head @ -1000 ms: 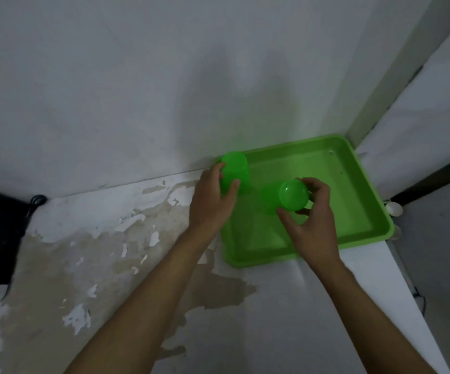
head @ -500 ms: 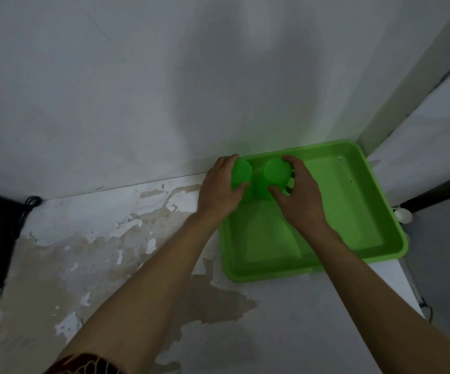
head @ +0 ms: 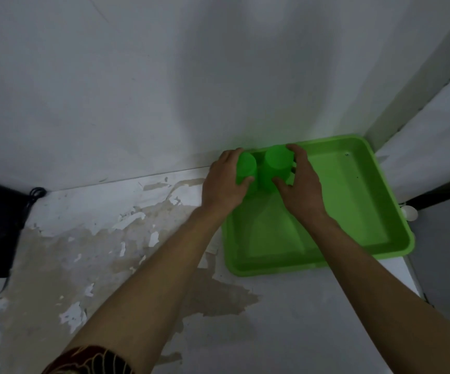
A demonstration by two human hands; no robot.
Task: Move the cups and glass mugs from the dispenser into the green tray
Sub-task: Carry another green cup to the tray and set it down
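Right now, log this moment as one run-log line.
left hand: grips small green plastic cup | right hand: grips second green cup | both cups: far-left corner of green plastic tray

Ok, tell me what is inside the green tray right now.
Two green cups stand side by side, upside down, in the green tray's far left corner, the left hand and right hand gripping one each. The hands and forearms hide part of the floor.

the light is dim and flat, with a cool grey cast. a soft broad shadow falls on the wall point(head: 191, 76) above the green tray point(head: 353, 255), which throws a faint green tint onto the wall. the wide lens bends straight lines near the edges. detail is soft and slightly smeared throughout, without glare.
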